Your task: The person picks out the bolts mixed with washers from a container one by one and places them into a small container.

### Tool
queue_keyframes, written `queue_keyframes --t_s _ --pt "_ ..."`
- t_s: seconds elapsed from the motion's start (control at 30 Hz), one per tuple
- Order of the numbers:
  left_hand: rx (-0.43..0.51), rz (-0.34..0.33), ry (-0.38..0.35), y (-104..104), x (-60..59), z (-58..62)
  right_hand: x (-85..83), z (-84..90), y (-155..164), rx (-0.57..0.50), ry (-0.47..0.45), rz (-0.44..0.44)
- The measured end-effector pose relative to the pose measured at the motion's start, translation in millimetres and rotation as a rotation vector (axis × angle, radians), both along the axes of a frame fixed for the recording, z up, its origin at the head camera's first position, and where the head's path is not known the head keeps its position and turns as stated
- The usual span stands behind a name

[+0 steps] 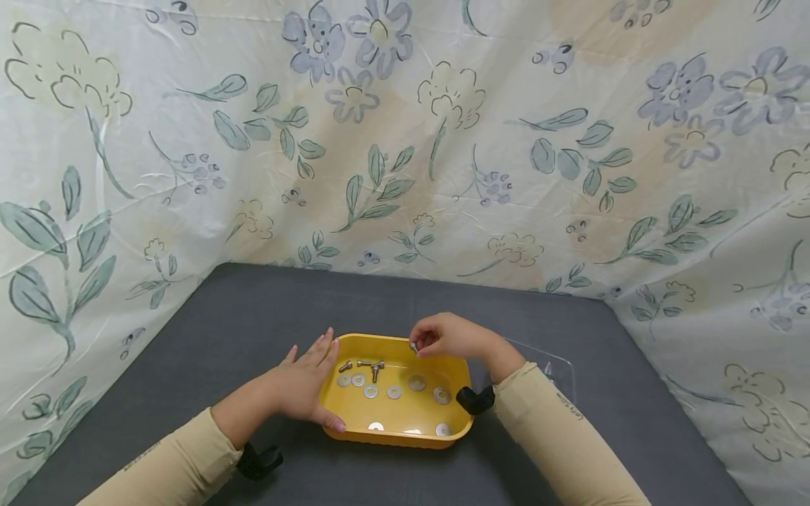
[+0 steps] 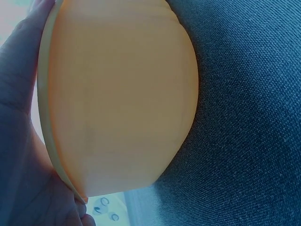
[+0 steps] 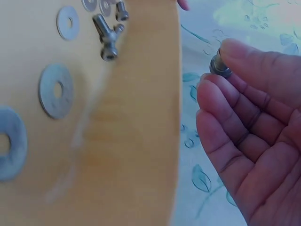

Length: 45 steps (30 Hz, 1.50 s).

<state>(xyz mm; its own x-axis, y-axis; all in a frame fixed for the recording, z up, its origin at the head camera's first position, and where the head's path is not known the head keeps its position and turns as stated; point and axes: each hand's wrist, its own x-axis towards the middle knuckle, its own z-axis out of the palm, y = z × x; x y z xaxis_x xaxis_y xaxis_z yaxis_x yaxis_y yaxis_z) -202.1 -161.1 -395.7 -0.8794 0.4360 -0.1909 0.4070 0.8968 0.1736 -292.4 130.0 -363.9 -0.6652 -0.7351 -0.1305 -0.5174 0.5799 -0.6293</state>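
Yellow fills the middle of my head view: a shallow tray on the dark grey table. On its left side I see the left hand, fingers straight and spread, thumb reaching over the near corner; my left-wrist feed shows that hand along the rim. Above the far side, toward the right, the right hand pinches a silver bolt between thumb and fingertips, apart from the tray wall. Inside, I make out loose bolts clustered toward the far left, with flat washers scattered across the floor. Just beyond the right sleeve, I catch a clear container, partly hidden.
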Motion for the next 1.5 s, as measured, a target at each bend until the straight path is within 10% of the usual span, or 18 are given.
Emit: queue_keyframes --t_s 1.5 --pt "0.004 0.004 0.005 -0.8 -0.1 -4.1 3.6 37.4 112.8 -0.175 0.062 -0.295"
